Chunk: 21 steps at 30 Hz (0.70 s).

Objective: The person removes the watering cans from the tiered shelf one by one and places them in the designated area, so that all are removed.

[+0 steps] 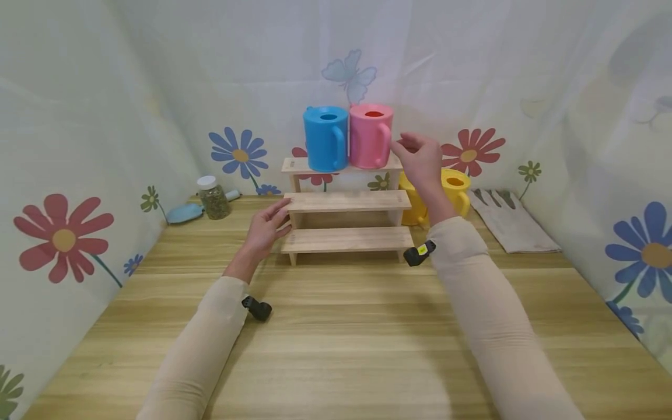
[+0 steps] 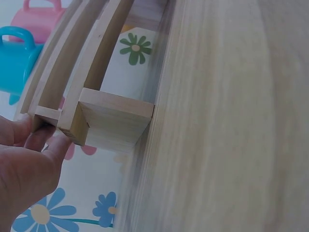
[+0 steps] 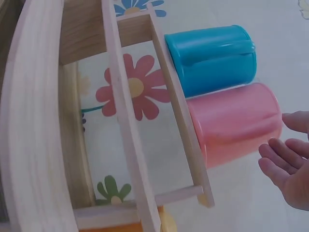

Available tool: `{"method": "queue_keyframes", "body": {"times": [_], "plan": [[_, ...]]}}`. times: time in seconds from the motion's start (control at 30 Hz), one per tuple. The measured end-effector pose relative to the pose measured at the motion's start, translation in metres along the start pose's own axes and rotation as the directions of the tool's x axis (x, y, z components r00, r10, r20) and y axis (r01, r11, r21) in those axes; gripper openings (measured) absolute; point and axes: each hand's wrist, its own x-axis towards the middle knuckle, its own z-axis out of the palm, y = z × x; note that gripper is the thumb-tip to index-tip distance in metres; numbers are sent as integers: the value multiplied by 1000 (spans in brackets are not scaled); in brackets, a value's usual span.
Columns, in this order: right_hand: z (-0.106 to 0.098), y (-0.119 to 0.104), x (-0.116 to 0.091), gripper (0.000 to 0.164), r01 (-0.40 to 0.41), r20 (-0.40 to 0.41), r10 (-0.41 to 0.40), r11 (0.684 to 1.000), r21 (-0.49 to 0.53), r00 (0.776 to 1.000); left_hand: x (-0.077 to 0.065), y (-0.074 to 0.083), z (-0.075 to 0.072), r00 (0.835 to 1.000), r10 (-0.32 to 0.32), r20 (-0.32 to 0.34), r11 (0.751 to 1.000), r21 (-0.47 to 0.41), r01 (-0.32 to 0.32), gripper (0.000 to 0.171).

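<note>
A three-tier wooden stand [image 1: 346,201] faces me on the table. On its top tier a blue mug [image 1: 320,140] and a pink mug [image 1: 364,140] stand upright side by side, handles turned toward me. My left hand [image 1: 265,230] grips the stand's left end; in the left wrist view, thumb and fingers pinch the end of the middle tier [image 2: 72,48]. Beside the pink mug, my right hand [image 1: 422,160] hovers with loosely bent fingers and nothing in them. A small gap shows between those fingertips and the pink mug [image 3: 236,125] in the right wrist view.
Yellow mugs [image 1: 455,195] stand right of the wooden stand, partly behind my right forearm. Farther right lies a folded pale cloth [image 1: 517,224]. A white-lidded jar [image 1: 214,201] and a light-blue item [image 1: 185,213] are at the back left. Flower-patterned curtain hangs behind.
</note>
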Motion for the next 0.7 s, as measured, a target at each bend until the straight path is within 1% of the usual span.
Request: {"method": "queue_keyframes", "body": {"times": [0.1,0.27,0.4,0.57,0.7], "plan": [[11,-7,9,44,-8,11,8,1000,-6,1000,-1,1,0,1000,0,-5,1000,-2,0,43],[23,-14,20,39,-54,13,54,998,15,998,-1,2,1,1000,-13,-5,1000,-1,13,44],[29,-17,26,37,-95,-15,96,995,42,995,-1,2,1,1000,-9,-6,1000,1,9,44],[34,-16,30,33,-140,-55,147,983,117,988,-1,2,0,1000,-6,-2,1000,0,6,45],[37,-11,31,29,-136,-127,158,977,165,979,-1,2,1,1000,-3,5,1000,-1,3,45]]}}
